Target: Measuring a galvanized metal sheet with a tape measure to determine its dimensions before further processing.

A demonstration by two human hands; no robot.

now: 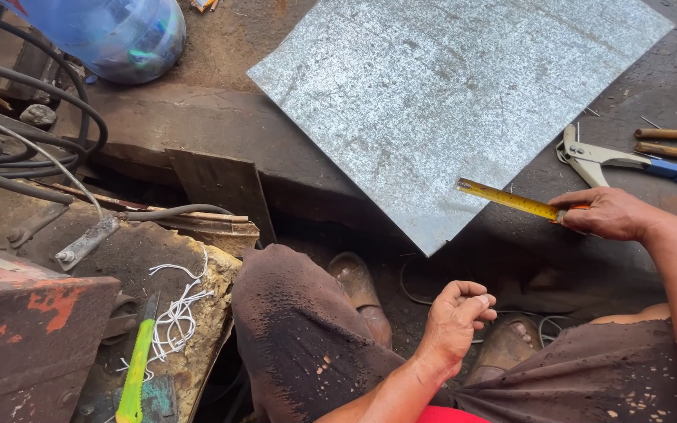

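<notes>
**Tape measure out on a metal sheet, workshop floor**

Sitting low on the floor, knees up in dusty brown shorts, sandalled feet [360,291] tucked below. Right hand [611,213] closed around a tape measure [511,200], yellow blade pulled out and pointing left, tip resting on the lower right edge of a big metal sheet [448,94]. Fingers wrapped over the case, so hardly any of it visible, just a bit of orange peeking out. Left hand [457,317] hanging loose over the left knee, fingers curled in, holding nothing as far as can be seen. Hands well apart, not touching each other.

Metal sheet lying flat, grey and speckled, turned like a diamond with one corner pointing down toward the feet, partly over a rusty ledge [221,129] and partly over the dark floor.

Off to the right of the sheet, just beyond the right hand: tin snips [628,160] with blue grips, and near them a pair of pliers [674,143] with brownish handles. Both lying on the floor, untouched.

Left side pretty cluttered: black cables [56,102] looping around, a big blue water jug [107,35] on its side at the top, a rusty red machine part [25,337] in the corner, some white string [178,301] tangled up, and a bright green-handled tool [136,372] lying next to it.
</notes>
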